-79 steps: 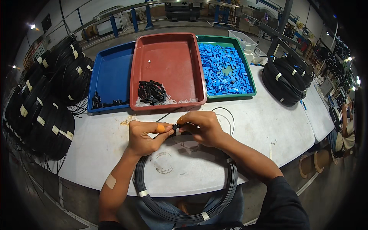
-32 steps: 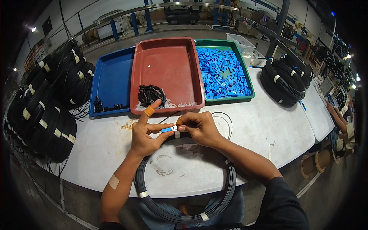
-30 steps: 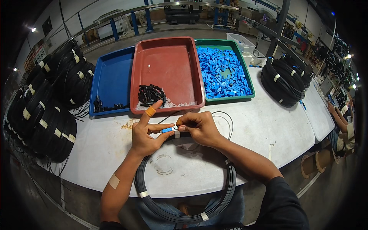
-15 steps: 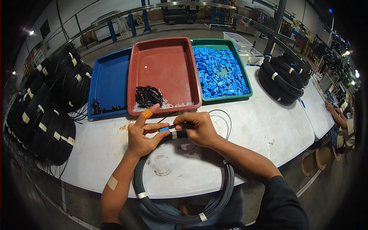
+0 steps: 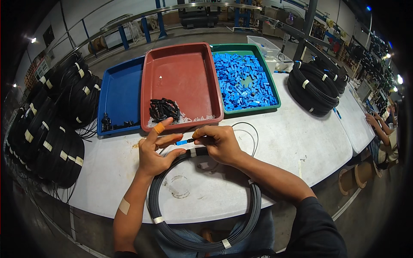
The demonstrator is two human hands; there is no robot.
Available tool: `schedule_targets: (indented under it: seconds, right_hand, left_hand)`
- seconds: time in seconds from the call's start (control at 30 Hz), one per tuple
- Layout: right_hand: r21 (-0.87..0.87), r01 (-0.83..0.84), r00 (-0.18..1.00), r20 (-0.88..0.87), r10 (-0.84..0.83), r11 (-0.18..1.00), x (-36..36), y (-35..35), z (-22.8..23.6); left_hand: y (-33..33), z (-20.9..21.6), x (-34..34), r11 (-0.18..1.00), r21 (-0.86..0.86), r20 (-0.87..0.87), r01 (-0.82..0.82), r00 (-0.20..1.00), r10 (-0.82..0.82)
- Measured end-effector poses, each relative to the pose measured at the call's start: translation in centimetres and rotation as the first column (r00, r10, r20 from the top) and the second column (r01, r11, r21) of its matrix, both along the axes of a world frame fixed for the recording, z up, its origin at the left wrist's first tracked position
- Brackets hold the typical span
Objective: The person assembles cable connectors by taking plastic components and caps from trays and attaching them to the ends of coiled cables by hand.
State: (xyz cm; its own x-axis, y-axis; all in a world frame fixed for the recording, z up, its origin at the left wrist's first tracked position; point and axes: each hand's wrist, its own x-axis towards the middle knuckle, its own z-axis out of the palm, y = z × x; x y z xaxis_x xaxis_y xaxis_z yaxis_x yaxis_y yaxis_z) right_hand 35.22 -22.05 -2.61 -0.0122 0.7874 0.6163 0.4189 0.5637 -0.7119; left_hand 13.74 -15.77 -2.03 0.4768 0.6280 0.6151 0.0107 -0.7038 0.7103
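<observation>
A small blue plastic connector (image 5: 181,142) sits on the black end of a cable. My right hand (image 5: 221,144) pinches that black end just to the right of the blue part. Spread fingers of my left hand (image 5: 152,157) surround the connector, the thumb below and apart from it; whether a fingertip still touches its upper side is hard to tell. A coil of black cable (image 5: 256,204), bound with pale tape, leans over the table's front edge toward my lap. Orange tape wraps a finger on each hand.
Behind my hands stand a blue tray (image 5: 122,81) with some black parts, a red tray (image 5: 180,81) with black and clear pieces, and a green tray (image 5: 278,103) full of blue connectors. Cable coils lie at the left (image 5: 56,150) and right (image 5: 312,92). Another person's hands (image 5: 374,122) show at far right.
My left thumb and fingers have spread apart from the blue connector and shifted slightly left. The right hand keeps its pinch with little movement. The view has turned slightly.
</observation>
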Motion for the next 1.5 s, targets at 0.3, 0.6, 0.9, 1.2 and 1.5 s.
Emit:
schedule_targets:
  seconds: [0.3,0.6,0.9,1.2,1.5]
  right_hand:
    - [0.035,-0.004,0.997,0.074,0.001,0.999,0.2,0.2,-0.3]
    - [-0.034,-0.001,0.996,0.093,0.004,0.999,0.1,0.0,0.4]
    - [-0.111,0.063,0.813,0.583,0.014,0.992,0.1,0.3,-0.4]
    - [-0.239,0.078,0.782,0.617,0.09,0.968,-0.7,-1.7,1.0]
    - [0.144,-0.114,0.746,0.666,-0.011,0.983,-5.8,-12.2,9.3]
  left_hand:
    - [0.4,-0.5,-0.3,0.997,0.059,-0.048,-0.056,0.997,0.059]
    - [0.8,-0.3,-1.1,0.979,0.183,-0.023,-0.092,0.995,0.098]
    - [1.8,2.8,-3.6,0.945,-0.212,-0.234,-0.249,0.952,0.199]
    - [-14.1,-2.0,-11.6,0.783,-0.202,0.178,-0.589,0.764,0.62]
    - [-26.4,-9.5,-9.1,0.805,-0.583,0.601,-0.107,0.61,0.516]
